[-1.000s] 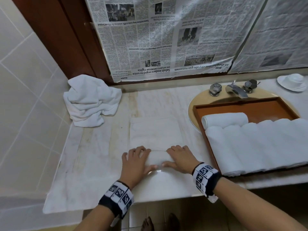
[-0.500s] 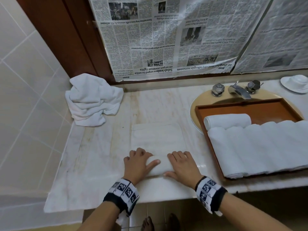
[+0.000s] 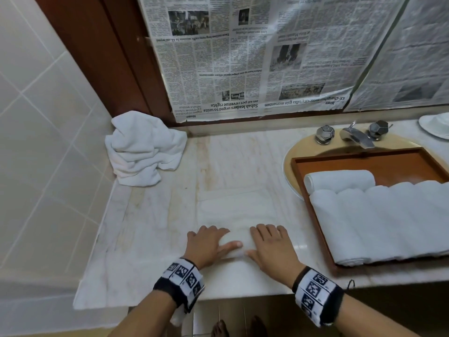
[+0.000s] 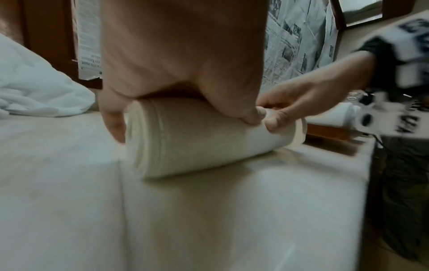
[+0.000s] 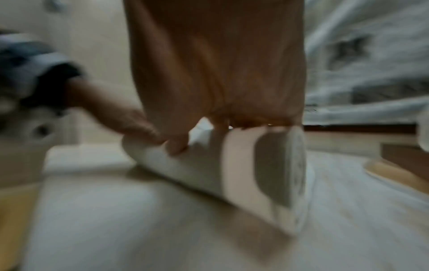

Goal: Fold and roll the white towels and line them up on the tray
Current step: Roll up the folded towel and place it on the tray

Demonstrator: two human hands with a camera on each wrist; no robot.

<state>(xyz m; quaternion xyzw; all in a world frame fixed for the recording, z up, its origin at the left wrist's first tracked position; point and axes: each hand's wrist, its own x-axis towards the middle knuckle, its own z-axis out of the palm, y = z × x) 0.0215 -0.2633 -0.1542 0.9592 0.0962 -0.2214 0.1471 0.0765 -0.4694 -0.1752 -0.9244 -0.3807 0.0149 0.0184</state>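
A folded white towel (image 3: 237,209) lies flat on the marble counter, its near end wound into a roll (image 3: 237,239). My left hand (image 3: 206,245) and right hand (image 3: 271,246) lie side by side over that roll, fingers curled across its top and thumbs pressing its near side. The left wrist view shows the roll (image 4: 197,139) under my left hand (image 4: 176,73); the blurred right wrist view shows its spiral end (image 5: 294,176). The orange-brown tray (image 3: 388,164) at right holds several rolled towels (image 3: 379,222) in a row and one crosswise roll (image 3: 340,181).
A crumpled heap of white towels (image 3: 143,149) sits at the back left corner against the tiled wall. The tray rests over a yellow sink (image 3: 290,154) with a chrome faucet (image 3: 357,137). A white dish (image 3: 435,126) is at far right. Newspaper covers the wall behind.
Both hands have pushed the roll away from me. The roll has grown thicker and the flat stretch of towel beyond it is shorter.
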